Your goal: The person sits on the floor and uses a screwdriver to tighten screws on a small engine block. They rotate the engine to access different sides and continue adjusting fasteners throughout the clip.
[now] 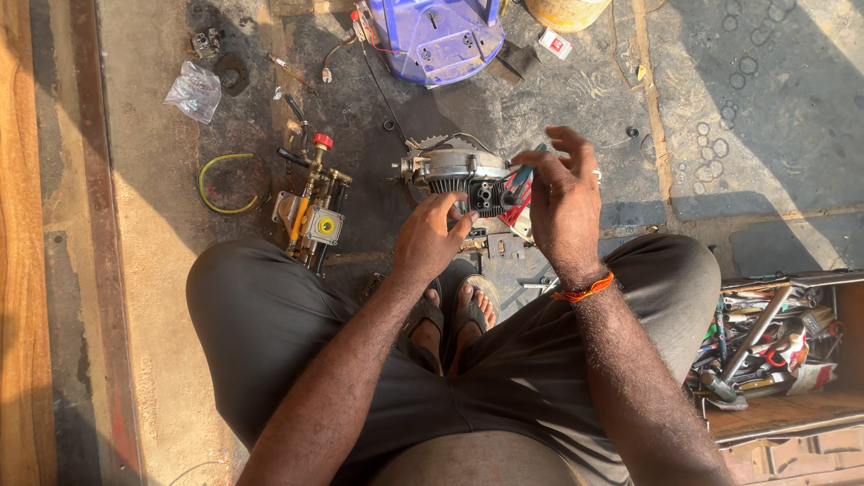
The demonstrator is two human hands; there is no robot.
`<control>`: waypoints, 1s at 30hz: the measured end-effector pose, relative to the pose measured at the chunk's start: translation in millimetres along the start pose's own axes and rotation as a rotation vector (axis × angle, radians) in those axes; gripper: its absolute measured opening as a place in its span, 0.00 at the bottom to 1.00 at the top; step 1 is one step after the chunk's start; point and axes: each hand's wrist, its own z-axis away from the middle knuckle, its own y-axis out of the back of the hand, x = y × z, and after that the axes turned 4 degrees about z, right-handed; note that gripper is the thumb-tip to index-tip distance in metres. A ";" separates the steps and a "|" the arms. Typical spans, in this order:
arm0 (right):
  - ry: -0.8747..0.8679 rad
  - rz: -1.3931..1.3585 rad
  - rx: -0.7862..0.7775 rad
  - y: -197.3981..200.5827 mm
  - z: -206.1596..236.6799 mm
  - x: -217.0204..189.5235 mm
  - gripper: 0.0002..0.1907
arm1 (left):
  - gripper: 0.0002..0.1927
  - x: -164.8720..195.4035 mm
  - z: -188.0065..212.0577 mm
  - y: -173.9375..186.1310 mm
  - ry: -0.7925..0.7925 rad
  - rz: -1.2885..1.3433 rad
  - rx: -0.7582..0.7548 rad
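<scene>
A small grey engine block [457, 171] with cooling fins sits on the oily floor in front of my feet. My left hand [430, 236] reaches to its near side, fingertips touching the finned cylinder end. Above and to the right of the engine, my right hand [563, 196] grips a tool with a blue handle [525, 169]; its tip points at the engine's end face. A red-handled tool [518, 205] lies just under that hand. An orange thread is tied around my right wrist.
A brass pump assembly with a red cap [313, 200] and a yellow-green hose loop [221, 184] lie to the left. A blue plastic stool [436, 36] stands ahead. An open box of hand tools [776, 340] sits at the right. A plastic bag [194, 90] lies at upper left.
</scene>
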 end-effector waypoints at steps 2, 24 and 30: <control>-0.092 0.013 -0.006 -2.7 -0.1 0.9 0.14 | 0.18 -0.5 -0.1 0.2 0.000 -0.001 -0.002; -0.263 -0.113 -0.154 -1.3 -2.0 -4.1 0.22 | 0.19 -0.2 -0.9 0.2 0.027 -0.035 -0.005; 0.005 -0.184 -0.036 -7.3 4.7 8.8 0.09 | 0.19 -1.2 -1.6 -1.5 0.030 -0.036 -0.003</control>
